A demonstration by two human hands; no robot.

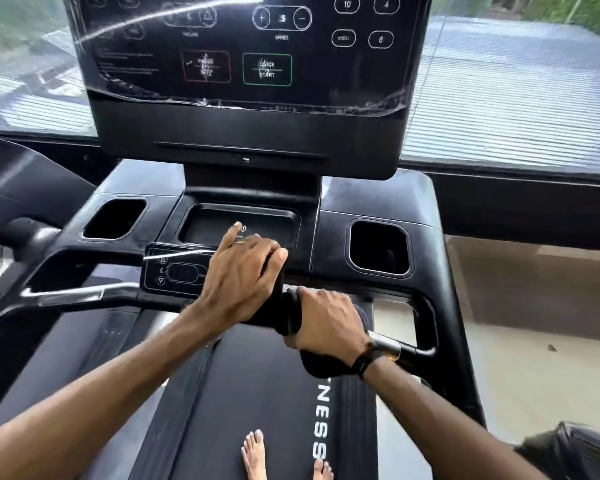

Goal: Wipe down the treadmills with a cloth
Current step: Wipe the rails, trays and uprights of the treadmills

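I stand on a black treadmill, its belt point(257, 393) below me. A black cloth point(280, 315) is bunched between my two hands at the middle of the front handlebar. My left hand point(243, 278) grips the cloth's upper end, with the index finger sticking out over the centre tray point(201, 230). My right hand point(329, 323) wraps the cloth around the right handlebar grip point(390, 348); part of the cloth hangs below the wrist, which wears a dark watch. The console screen point(250, 64) with its film cover stands above.
Cup holders sit left point(115, 220) and right point(378, 247) of the tray. A small control panel point(174, 271) lies beside my left hand, and the left handlebar point(84, 294) runs off to the left. My bare feet point(253, 455) stand on the belt. A window is behind the console.
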